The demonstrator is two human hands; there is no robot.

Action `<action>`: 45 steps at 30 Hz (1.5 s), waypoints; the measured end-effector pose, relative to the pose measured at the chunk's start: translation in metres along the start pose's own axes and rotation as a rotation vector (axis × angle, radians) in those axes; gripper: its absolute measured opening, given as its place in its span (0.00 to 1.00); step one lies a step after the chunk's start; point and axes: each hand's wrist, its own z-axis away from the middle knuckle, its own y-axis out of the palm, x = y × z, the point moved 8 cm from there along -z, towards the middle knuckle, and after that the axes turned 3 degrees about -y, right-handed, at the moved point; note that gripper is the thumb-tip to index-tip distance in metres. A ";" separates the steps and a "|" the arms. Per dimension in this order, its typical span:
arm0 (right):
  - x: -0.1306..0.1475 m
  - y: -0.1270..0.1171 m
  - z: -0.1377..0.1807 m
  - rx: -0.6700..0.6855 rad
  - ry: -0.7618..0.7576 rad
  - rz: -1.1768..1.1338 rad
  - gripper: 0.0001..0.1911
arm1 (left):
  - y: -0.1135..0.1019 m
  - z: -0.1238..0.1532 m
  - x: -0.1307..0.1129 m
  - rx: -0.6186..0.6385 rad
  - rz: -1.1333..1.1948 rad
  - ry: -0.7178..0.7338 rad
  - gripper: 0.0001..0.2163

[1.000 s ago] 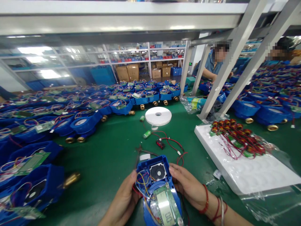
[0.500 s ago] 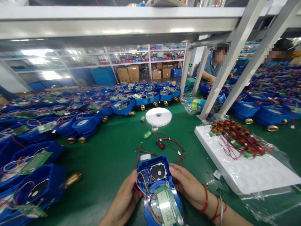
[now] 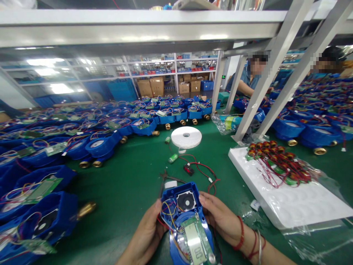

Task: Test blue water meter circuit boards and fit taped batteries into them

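Observation:
Between my hands is a blue water meter (image 3: 176, 221), its housing uncovered. A green circuit board (image 3: 205, 241) with a lit display rests on top of it, and thin coloured wires run into the housing beside a black round part (image 3: 186, 201). My left hand (image 3: 150, 226) grips the meter's left side, and my right hand (image 3: 220, 217) grips its right side near the upper corner. Just beyond the meter lie pliers (image 3: 164, 177), partly hidden behind it. A small black meter module (image 3: 189, 169) with red and black wires and a green battery (image 3: 173, 158) lie farther out.
A white tape roll (image 3: 186, 137) lies mid-table. On the right, a white foam tray (image 3: 275, 204) bears several green batteries with red wires. Rows of blue meters (image 3: 100, 145) line the left and back. Metal posts (image 3: 256, 81) rise at right; a co-worker (image 3: 245, 81) is behind them.
My hands and the water meter stay almost still. Behind the posts, the co-worker's arm has shifted slightly.

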 end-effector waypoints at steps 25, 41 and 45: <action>0.000 0.001 0.000 0.003 0.006 -0.002 0.21 | -0.005 -0.001 0.001 -0.012 -0.015 0.013 0.19; -0.002 -0.002 -0.002 0.013 0.007 -0.010 0.18 | -0.004 -0.001 0.002 -0.002 -0.007 0.018 0.18; -0.005 -0.002 -0.003 0.022 -0.002 -0.024 0.18 | -0.003 -0.002 0.001 0.009 -0.020 0.022 0.19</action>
